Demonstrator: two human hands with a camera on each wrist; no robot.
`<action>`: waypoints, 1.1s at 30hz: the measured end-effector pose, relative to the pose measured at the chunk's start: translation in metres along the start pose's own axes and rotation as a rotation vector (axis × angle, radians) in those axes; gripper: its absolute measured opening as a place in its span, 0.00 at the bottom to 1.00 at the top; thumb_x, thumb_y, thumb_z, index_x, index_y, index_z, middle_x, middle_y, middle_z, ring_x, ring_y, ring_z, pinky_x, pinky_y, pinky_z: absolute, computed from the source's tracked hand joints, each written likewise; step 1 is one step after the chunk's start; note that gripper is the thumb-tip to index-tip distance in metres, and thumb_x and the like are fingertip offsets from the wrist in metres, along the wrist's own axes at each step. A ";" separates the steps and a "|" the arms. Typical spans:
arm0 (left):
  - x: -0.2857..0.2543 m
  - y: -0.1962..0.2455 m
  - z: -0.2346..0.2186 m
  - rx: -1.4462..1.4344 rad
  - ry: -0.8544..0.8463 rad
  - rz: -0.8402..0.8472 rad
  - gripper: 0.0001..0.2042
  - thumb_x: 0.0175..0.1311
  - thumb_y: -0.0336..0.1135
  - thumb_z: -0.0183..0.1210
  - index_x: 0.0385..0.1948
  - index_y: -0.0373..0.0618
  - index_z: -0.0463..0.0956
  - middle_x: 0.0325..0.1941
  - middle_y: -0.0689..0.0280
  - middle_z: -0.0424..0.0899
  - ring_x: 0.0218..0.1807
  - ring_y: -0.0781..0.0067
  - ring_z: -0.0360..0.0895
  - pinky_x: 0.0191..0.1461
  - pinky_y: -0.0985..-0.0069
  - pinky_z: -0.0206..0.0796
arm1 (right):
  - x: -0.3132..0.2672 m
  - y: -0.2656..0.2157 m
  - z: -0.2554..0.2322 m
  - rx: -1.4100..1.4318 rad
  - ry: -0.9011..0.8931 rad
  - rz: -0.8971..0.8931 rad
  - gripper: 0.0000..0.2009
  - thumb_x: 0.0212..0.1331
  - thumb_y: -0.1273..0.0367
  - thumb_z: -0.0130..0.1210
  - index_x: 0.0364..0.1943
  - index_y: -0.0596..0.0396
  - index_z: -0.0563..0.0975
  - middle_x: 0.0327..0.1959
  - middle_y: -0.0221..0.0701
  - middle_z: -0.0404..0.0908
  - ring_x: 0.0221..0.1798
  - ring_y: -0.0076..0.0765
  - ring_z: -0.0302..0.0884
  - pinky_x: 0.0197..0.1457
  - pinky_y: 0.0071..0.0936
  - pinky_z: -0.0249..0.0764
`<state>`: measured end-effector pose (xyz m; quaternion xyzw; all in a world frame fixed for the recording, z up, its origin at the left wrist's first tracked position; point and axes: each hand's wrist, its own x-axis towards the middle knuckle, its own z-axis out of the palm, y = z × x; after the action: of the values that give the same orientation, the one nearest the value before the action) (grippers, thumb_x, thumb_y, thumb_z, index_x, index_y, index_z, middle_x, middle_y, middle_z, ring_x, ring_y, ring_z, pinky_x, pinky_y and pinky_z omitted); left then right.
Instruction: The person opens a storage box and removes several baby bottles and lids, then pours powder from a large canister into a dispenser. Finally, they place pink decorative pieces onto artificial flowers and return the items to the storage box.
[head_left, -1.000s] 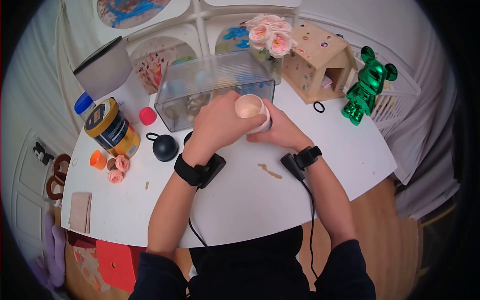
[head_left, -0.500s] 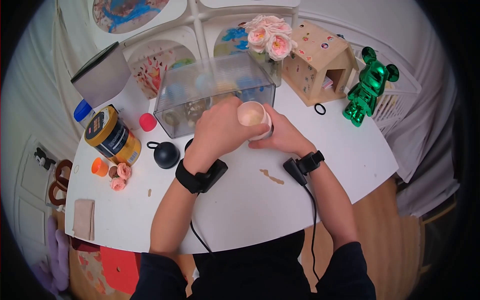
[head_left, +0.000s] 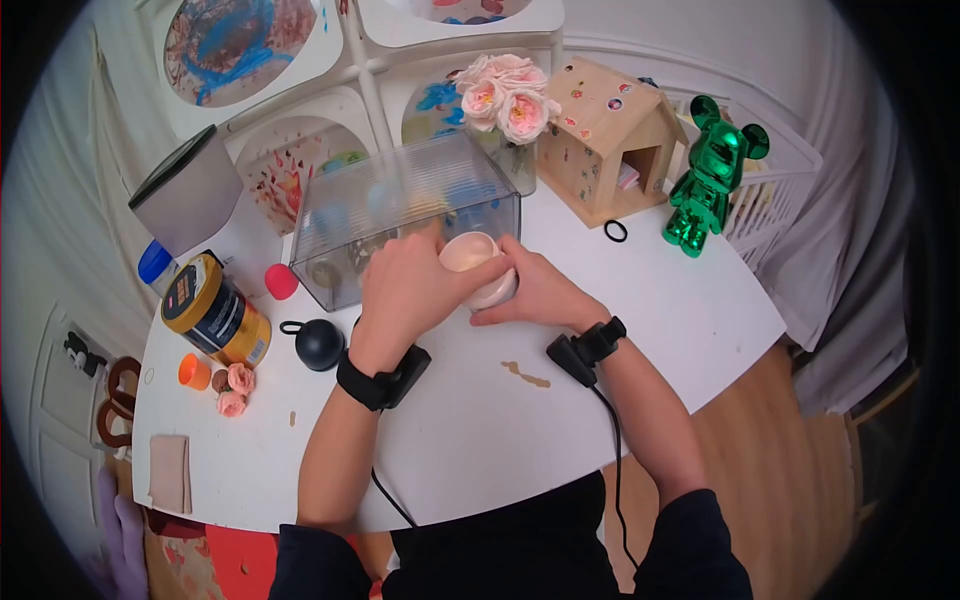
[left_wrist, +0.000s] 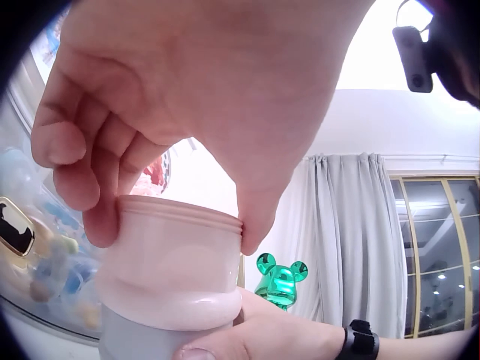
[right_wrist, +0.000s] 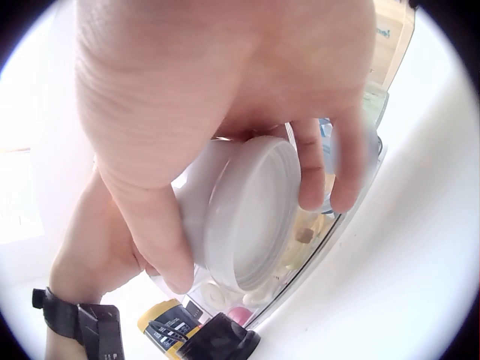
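Both hands hold a pale pink open-topped jar [head_left: 470, 252] above the white table. Its upper part is pinkish with a ridged rim, and its lower part [left_wrist: 146, 341] is grey-white. My left hand [head_left: 408, 298] grips the rim from above, thumb on one side and fingers on the other. Lower down, my right hand [head_left: 540, 290] grips the grey-white part, its thumb and fingers on opposite sides. The right wrist view shows the jar's round white underside [right_wrist: 264, 221], tipped toward that camera.
Behind the hands stands a clear lidded box [head_left: 400, 190]. Left are a black ball with a loop [head_left: 319, 345], a yellow-and-black tub [head_left: 225, 315], an orange cup [head_left: 194, 372] and a folded cloth [head_left: 170, 474]. A wooden house [head_left: 605, 140] and green bear figure [head_left: 708, 180] stand right.
The head view has tilted, so the table and its things sit lower and further left in the picture. Both hands keep their hold on the jar.
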<state>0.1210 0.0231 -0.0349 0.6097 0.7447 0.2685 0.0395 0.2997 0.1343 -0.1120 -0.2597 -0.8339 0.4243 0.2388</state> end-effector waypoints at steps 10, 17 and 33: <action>0.000 -0.011 0.012 -0.009 0.053 0.046 0.43 0.55 0.79 0.69 0.31 0.33 0.90 0.22 0.53 0.87 0.27 0.52 0.88 0.39 0.62 0.80 | -0.002 0.004 0.002 -0.022 0.015 -0.025 0.43 0.44 0.53 0.88 0.60 0.56 0.73 0.59 0.48 0.88 0.64 0.52 0.87 0.68 0.41 0.80; 0.000 -0.006 0.008 0.026 0.097 -0.007 0.42 0.55 0.79 0.68 0.24 0.35 0.89 0.19 0.55 0.85 0.24 0.53 0.85 0.35 0.61 0.78 | 0.000 0.008 0.008 0.032 0.028 -0.066 0.45 0.44 0.54 0.88 0.63 0.57 0.72 0.61 0.47 0.86 0.67 0.52 0.85 0.73 0.41 0.78; 0.001 -0.012 0.001 -0.012 0.124 -0.052 0.42 0.52 0.79 0.71 0.21 0.34 0.87 0.16 0.57 0.83 0.22 0.59 0.83 0.32 0.64 0.75 | -0.005 -0.002 0.000 0.190 -0.112 0.012 0.50 0.50 0.65 0.83 0.77 0.53 0.63 0.72 0.39 0.77 0.75 0.42 0.74 0.72 0.42 0.77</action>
<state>0.1104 0.0232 -0.0411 0.5720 0.7597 0.3092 0.0037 0.3026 0.1304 -0.1114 -0.2170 -0.8004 0.5167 0.2128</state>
